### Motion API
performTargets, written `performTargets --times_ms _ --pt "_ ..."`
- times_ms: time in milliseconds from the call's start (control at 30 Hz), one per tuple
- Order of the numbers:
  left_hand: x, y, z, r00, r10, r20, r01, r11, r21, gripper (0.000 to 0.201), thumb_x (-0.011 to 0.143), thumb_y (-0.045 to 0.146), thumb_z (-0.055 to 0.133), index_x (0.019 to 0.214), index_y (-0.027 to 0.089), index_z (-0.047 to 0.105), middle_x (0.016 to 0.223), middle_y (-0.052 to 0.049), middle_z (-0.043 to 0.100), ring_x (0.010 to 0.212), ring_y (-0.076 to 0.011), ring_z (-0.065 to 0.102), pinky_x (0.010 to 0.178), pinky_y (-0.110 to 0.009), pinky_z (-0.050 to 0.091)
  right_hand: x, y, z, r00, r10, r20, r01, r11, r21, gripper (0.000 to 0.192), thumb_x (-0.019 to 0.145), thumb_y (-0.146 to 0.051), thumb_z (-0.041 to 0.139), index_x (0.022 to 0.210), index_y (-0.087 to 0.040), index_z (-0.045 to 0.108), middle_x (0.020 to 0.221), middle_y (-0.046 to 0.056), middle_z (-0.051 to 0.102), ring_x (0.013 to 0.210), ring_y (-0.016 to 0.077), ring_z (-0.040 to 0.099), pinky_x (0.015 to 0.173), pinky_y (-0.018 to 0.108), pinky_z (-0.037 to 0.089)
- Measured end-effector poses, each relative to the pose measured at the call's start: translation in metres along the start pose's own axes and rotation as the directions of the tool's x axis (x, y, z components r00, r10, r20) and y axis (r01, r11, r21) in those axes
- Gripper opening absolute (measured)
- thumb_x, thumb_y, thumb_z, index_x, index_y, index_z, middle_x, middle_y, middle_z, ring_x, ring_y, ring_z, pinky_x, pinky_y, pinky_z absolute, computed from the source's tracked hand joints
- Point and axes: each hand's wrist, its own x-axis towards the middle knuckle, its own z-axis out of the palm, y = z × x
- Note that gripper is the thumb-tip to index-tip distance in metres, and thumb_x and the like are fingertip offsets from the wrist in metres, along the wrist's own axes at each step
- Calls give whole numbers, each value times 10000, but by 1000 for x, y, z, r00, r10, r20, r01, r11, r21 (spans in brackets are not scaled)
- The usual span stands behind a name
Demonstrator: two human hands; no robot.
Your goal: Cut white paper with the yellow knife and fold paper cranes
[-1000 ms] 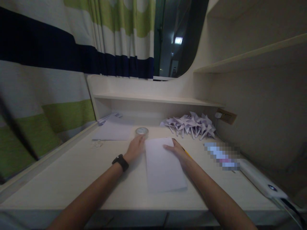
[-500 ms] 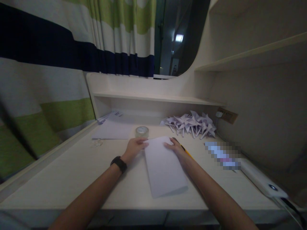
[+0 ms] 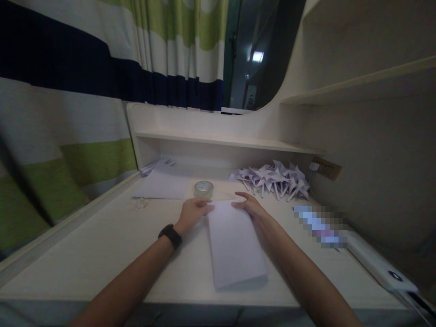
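A white sheet of paper [image 3: 235,245], folded lengthwise, lies on the pale desk [image 3: 102,254] in front of me. My left hand [image 3: 194,211], with a black watch on its wrist, presses its fingertips on the sheet's far left corner. On the far right corner rests my right hand [image 3: 250,208], fingers flat along the top edge. Neither hand lifts the paper. A roll of clear tape [image 3: 203,188] stands just beyond my left hand.
A pile of folded white paper pinwheels [image 3: 272,179] lies at the back right under a low shelf [image 3: 225,141]. Loose sheets [image 3: 160,184] lie at the back left. A white power strip [image 3: 378,265] runs along the right wall. A striped curtain [image 3: 68,113] hangs left.
Both hands have slid up to the sheet's far corners, the right hand moving left off the yellow pencil. The near end of the sheet has shifted slightly toward me.
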Motion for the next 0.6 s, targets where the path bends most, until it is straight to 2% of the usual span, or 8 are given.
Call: performTargets --times_ms 200,333,467,600 --pt "1 -6 2 1000 25 -15 -24 998 65 298 634 261 780 893 120 739 767 -100 736 680 -215 680 595 -300 532 3 22 -6 993 -102 -54 100 994 -46 736 498 -171 816 1190 -197 566 700 11 680 564 183 625 568 314 507" --pt "-2 -2 2 997 66 -34 -62 992 114 298 624 266 788 886 130 744 806 -101 741 729 -222 686 646 -306 531 -1 22 -6 992 -119 -42 117 992 -47 742 502 -192 821 1199 -207 566 697 -4 654 555 165 615 556 287 499" --pt "-8 7 1 998 55 -16 -53 995 85 305 628 274 782 888 121 743 825 -102 741 732 -223 682 638 -306 535 -3 19 -5 989 -142 -39 140 989 -50 748 489 -200 827 1193 -215 576 648 -35 600 508 143 578 515 266 476" --pt "-10 9 2 1000 31 -7 -31 999 18 352 642 268 770 955 110 735 807 -97 740 707 -212 678 635 -310 542 -2 20 -4 986 -153 -64 150 987 -50 740 479 -194 827 1179 -213 586 663 -29 610 525 144 580 528 265 477"
